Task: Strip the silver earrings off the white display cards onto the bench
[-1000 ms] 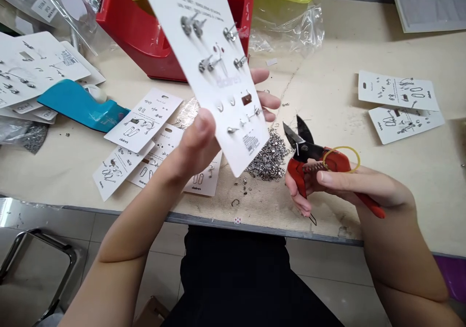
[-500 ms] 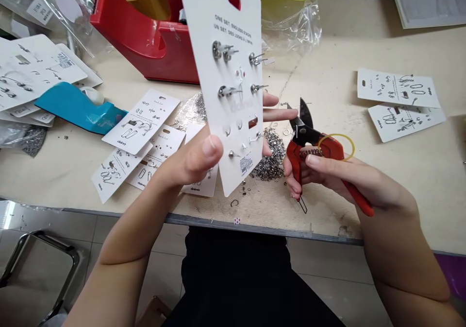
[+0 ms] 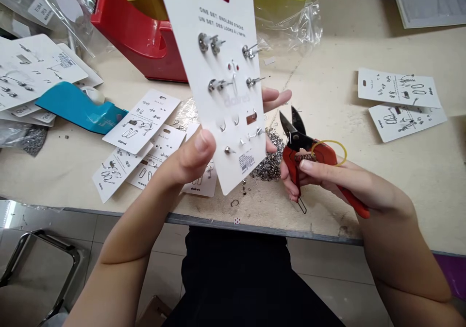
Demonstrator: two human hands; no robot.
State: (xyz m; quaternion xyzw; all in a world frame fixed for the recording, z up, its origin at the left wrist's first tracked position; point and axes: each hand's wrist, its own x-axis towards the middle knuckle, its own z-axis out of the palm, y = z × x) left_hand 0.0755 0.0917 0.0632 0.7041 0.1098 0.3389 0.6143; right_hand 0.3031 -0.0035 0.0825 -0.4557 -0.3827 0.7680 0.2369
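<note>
Since half a second ago, the white card has slid a bit left and turned flatter to the camera. Red-handled cutters crept slightly left too, blades parted, and the left fingertips no longer overlap them. Left hand's grip is pinching the card, thumb at one edge, fingers poking out past the other, holding it up tilted above the worktop. Right hand's grip is wrapped round the cutters. Card's got shiny posts sticking out, printed text, a hang hole up top, barcode at the bottom.
</note>
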